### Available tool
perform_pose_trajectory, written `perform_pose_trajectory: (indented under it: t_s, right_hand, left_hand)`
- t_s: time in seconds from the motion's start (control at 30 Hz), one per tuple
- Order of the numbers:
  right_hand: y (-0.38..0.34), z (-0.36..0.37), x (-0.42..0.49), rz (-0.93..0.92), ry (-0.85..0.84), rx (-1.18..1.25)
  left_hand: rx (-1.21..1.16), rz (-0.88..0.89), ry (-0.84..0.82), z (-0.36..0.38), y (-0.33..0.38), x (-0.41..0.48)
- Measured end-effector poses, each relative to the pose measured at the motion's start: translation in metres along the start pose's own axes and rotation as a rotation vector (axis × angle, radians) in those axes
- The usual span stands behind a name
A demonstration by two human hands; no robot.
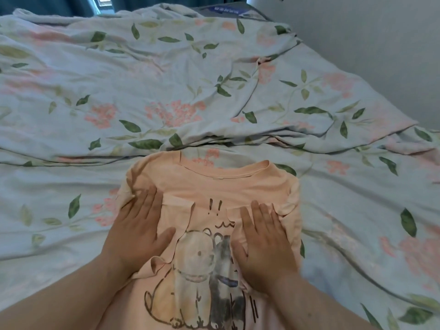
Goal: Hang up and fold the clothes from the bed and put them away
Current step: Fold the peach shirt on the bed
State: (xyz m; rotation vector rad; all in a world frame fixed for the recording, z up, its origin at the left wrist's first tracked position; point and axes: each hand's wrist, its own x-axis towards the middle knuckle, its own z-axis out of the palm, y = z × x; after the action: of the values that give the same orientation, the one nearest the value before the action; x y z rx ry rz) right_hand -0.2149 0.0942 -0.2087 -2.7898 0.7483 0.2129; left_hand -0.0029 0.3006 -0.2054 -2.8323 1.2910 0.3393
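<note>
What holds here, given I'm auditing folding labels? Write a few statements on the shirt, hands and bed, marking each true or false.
1. The left hand and right hand lie flat on the peach T-shirt. True.
2. The T-shirt hangs on a hanger. False: it lies print-up on the bed.
3. Its sides are folded inward over the front. True.
4. The duvet is plain white. False: it bears green leaves and pink flowers.

Peach cotton-like T-shirt with printed animal drawing (214,186): soft matt cloth, creased. Pale floral leaf-print duvet cover (166,79): thin matt fabric, wrinkled. Grey wall (381,32): smooth, matt.
</note>
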Motion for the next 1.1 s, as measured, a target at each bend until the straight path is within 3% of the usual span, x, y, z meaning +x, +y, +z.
perform_pose_trajectory:
  t_s: [0.17,0.27,0.3,0.37,0.43,0.47,0.57,0.67,0.77,0.93,1.1]
  right_hand:
    - [-0.003,-0.024,0.003,-0.020,0.036,0.140]
    - [0.015,-0.057,0.039,-0.008,0.324,0.102]
    - [0.023,-0.069,0.056,0.056,0.344,0.032]
    - [0.036,-0.088,0.080,0.200,0.203,-0.006]
    - [0.044,-0.091,0.092,0.250,0.053,0.086]
    - [0.045,-0.091,0.093,0.230,0.051,0.137]
    - [0.043,-0.095,0.088,0.200,0.113,0.197]
    - [0.045,-0.095,0.075,0.202,0.102,0.098]
    - [0.043,-0.101,0.055,0.176,0.103,0.219]
    - [0.042,-0.114,0.019,0.137,0.252,0.280]
    - [0.030,-0.107,-0.038,0.120,0.097,0.332]
  left_hand:
    - [-0.040,0.055,0.134,-0.022,-0.004,0.007]
    - [-0.061,0.035,0.349,-0.046,-0.016,0.041]
    - [-0.038,0.007,0.334,-0.055,-0.022,0.056]
    - [-0.085,-0.086,0.157,-0.073,-0.034,0.085]
    - [-0.202,-0.174,-0.069,-0.089,-0.037,0.102]
    - [-0.245,-0.167,-0.092,-0.092,-0.039,0.109]
    - [-0.310,-0.109,-0.062,-0.095,-0.039,0.112]
    - [-0.371,-0.087,-0.047,-0.094,-0.036,0.097]
    - [-0.400,-0.083,0.024,-0.098,-0.032,0.064]
    - [-0.452,-0.083,0.053,-0.109,-0.031,0.004]
    - [-0.378,0.009,-0.004,-0.107,-0.033,-0.051]
